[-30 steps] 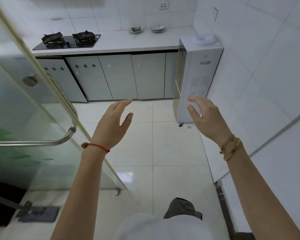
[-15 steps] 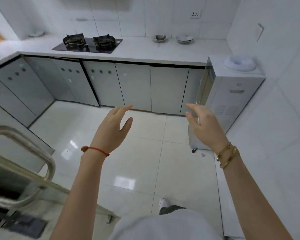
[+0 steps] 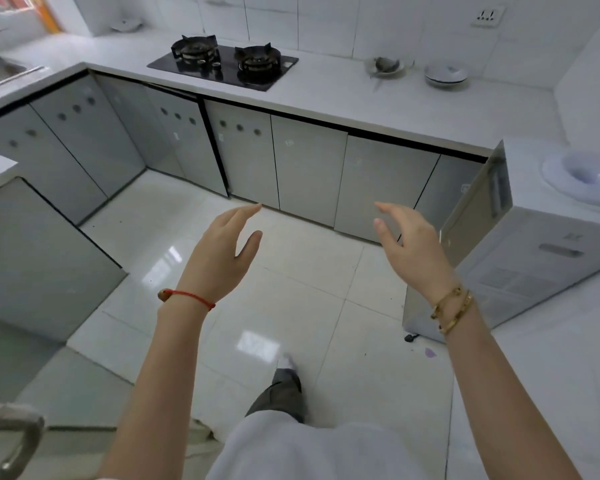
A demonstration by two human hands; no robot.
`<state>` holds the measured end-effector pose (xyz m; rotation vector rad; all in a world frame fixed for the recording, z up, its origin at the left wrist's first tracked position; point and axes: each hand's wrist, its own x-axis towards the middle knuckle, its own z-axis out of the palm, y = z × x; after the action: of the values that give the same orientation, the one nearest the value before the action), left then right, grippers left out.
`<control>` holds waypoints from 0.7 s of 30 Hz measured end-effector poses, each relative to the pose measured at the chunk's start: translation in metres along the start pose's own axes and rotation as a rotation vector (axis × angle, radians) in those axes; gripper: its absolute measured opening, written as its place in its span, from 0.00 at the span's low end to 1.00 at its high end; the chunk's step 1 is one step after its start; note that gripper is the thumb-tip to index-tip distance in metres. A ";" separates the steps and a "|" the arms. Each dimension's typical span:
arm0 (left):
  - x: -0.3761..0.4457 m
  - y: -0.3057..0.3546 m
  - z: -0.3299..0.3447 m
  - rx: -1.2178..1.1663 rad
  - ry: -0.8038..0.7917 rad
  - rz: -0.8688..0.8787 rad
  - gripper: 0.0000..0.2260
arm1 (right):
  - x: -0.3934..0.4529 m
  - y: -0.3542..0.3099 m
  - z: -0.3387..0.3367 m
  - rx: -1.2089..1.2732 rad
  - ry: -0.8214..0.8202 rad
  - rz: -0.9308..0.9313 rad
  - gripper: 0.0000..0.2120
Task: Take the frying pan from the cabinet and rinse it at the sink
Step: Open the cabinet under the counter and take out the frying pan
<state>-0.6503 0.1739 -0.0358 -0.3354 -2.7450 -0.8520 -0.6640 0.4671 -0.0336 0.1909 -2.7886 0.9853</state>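
Frying pan: not visible anywhere I can see. My guess is it sits behind one of the closed doors, so step one of the task isn't started.

Near: my left hand (image 3: 222, 256) and right hand (image 3: 411, 249) are both raised over the white tiled floor (image 3: 187, 237), fingers straight to loosely bent, spread apart, gripping nothing. Palms face each other. I read that as a ready posture for a door pull, not a hold. Thin red string bracelet (image 3: 191, 296) is on the left wrist, two gold bangles (image 3: 452, 308) on the right. One foot is forward below, so I judge I'm mid-walk.

Mid: row of grey flat-front base cabinets (image 3: 309, 168) under the counter, all doors shut, wrapping round the left corner. White floor-standing water dispenser (image 3: 534, 258) stands at the right end of the row, with a panel at its near-left side angled open.

Far: white countertop (image 3: 343, 98) carries a black two-burner gas hob (image 3: 222, 65) toward its back edge; a small metal dish (image 3: 383, 66) and a white lidded bowl (image 3: 445, 76) sit near the back right corner. Steel sink (image 3: 4, 72) is at the far left edge, only partly in frame.

Next: pick a cabinet door and open it. Which one holds the pan I can't tell.
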 end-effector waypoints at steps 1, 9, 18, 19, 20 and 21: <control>0.011 -0.006 0.004 0.001 -0.007 -0.008 0.18 | 0.012 0.004 0.005 0.001 -0.008 0.004 0.19; 0.131 -0.065 0.020 0.031 -0.031 -0.001 0.18 | 0.135 0.019 0.047 0.001 -0.029 0.027 0.19; 0.285 -0.142 0.008 0.038 -0.058 0.045 0.19 | 0.296 -0.001 0.087 0.032 0.041 0.057 0.19; 0.298 -0.149 0.009 0.039 -0.066 0.050 0.19 | 0.308 -0.002 0.091 0.033 0.041 0.066 0.19; 0.311 -0.155 0.010 0.038 -0.073 0.053 0.18 | 0.319 -0.002 0.095 0.036 0.039 0.076 0.19; 0.324 -0.161 0.011 0.036 -0.082 0.054 0.18 | 0.329 -0.002 0.098 0.041 0.036 0.086 0.19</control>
<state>-1.0038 0.0977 -0.0315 -0.4446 -2.8083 -0.7912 -0.9968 0.3838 -0.0386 0.0577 -2.7661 1.0550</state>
